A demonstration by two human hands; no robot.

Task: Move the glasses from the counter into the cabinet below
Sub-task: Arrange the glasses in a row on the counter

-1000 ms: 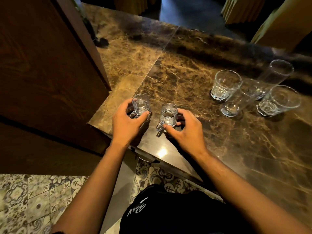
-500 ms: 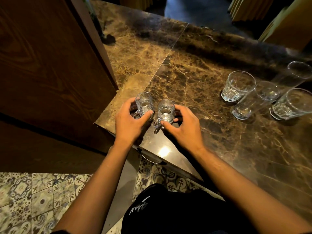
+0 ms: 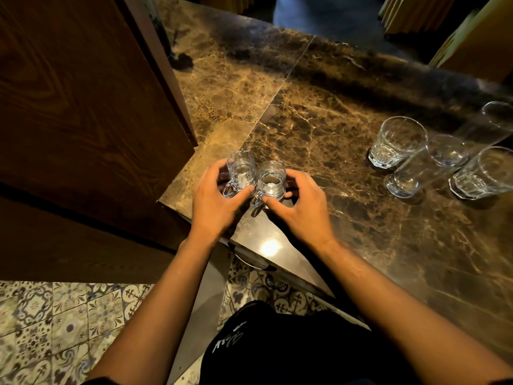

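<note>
Near the marble counter (image 3: pixel 319 129) edge, L hand (image 3: pixel 215 202) & R hand (image 3: pixel 298 211) each curled round a small handled glass mug, left mug (image 3: pixel 241 170) touching right mug (image 3: pixel 271 180); four tumblers (image 3: pixel 397 141) stood far right.

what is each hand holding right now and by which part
The left hand holds the left small handled glass round its body. The right hand holds the right small handled glass the same way. Neither grip is on a handle.

Dim, warm light falls from above; a small bright glare spot sits on the polished tabletop (image 3: pixel 347 140) at six o'clock of the hands. Corners at twelve and one o'clock sink into near black. Wide-angle bending curves straight edges outward. The glasses at three o'clock look slightly soft.
</note>
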